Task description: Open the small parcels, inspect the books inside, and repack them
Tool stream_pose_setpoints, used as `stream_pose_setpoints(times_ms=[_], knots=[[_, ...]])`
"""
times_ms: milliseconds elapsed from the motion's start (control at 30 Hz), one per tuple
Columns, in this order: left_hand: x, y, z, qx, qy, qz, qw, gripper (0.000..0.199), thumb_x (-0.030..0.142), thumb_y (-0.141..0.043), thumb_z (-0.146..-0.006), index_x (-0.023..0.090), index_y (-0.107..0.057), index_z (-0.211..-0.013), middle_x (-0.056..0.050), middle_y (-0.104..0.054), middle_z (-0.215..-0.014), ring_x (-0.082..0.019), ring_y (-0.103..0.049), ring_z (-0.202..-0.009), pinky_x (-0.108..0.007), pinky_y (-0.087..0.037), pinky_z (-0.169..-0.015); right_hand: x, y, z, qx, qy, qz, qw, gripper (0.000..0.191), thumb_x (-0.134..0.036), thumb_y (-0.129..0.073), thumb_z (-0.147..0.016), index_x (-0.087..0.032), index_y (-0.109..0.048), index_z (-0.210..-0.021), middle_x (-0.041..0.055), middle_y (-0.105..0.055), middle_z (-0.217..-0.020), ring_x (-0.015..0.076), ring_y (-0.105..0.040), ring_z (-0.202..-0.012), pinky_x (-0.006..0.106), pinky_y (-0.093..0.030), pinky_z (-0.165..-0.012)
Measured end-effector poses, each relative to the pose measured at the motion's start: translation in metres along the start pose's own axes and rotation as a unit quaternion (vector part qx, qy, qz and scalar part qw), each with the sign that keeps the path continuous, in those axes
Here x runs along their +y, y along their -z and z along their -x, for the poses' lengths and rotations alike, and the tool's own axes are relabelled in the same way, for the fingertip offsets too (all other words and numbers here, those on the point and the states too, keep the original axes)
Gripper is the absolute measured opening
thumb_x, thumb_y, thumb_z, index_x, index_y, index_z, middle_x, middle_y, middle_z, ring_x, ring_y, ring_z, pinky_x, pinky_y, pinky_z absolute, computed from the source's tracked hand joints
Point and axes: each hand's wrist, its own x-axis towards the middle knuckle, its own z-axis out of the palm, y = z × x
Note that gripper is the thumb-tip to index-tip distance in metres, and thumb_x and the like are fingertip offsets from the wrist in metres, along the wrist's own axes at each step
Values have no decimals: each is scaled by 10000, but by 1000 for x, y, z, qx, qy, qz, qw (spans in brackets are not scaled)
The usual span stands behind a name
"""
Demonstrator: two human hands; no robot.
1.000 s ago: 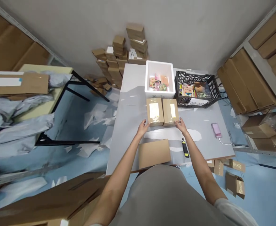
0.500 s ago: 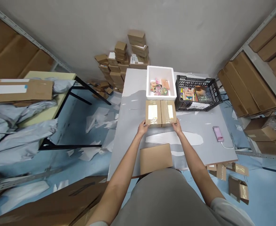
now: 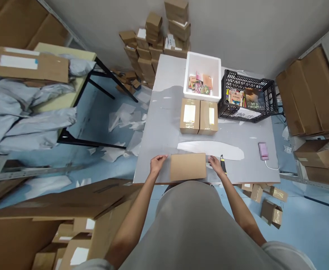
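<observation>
A plain brown carton [image 3: 188, 167] lies along the near edge of the grey table [image 3: 159, 127], between the person's hands. The left hand [image 3: 158, 164] is just beside its left end and the right hand [image 3: 215, 164] just beside its right end; the fingers of both are loosely bent, released, grasping nothing. A black-and-yellow cutter [image 3: 223, 164] lies beside the right hand. Toward the far edge, two taped cartons [image 3: 199, 116] stand before a white foam box [image 3: 187, 77]; a black crate [image 3: 271, 98] occupies the far right corner.
</observation>
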Motion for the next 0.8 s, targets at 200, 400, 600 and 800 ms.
stream_pose_setpoints(times_ms=[200, 400, 600, 800], knots=[[-43, -4, 44, -38, 67, 29, 997, 579, 793, -840, -727, 231, -707, -755, -112, -786, -772, -313, -761, -911, -453, -633, -907, 22, -13, 41, -23, -75, -15, 997, 748, -914, -729, -841, -236, -798, -1149, 116, -861, -1053, 326, -819, -1050, 536, -677, -1019], [-55, -31, 52, -85, 72, 94, 989, 559, 702, -705, -955, 196, -793, -1177, -159, -853, -1252, -267, -784, -1091, -419, -641, -1000, 30, -11, 39, -63, -91, -31, 993, 780, -921, -649, -874, -246, -778, -1243, 98, -860, -1253, 269, -803, -1138, 469, -636, -1103], [-44, -37, 48, -114, 50, 116, 985, 586, 746, -727, -940, 187, -785, -1106, -146, -851, -1189, -286, -770, -1112, -406, -635, -998, 16, 6, 28, -67, -96, -26, 993, 664, -812, -698, -930, -236, -773, -1252, 107, -854, -1305, 242, -811, -1133, 424, -631, -1100], [-29, -36, 47, -118, 45, 112, 986, 562, 722, -717, -964, 183, -784, -1107, -170, -844, -1234, -300, -763, -1158, -424, -631, -1019, -21, 10, 12, -104, -87, -10, 991, 642, -838, -766, -920, -243, -814, -1157, 108, -870, -1288, 270, -817, -1133, 447, -649, -1089]])
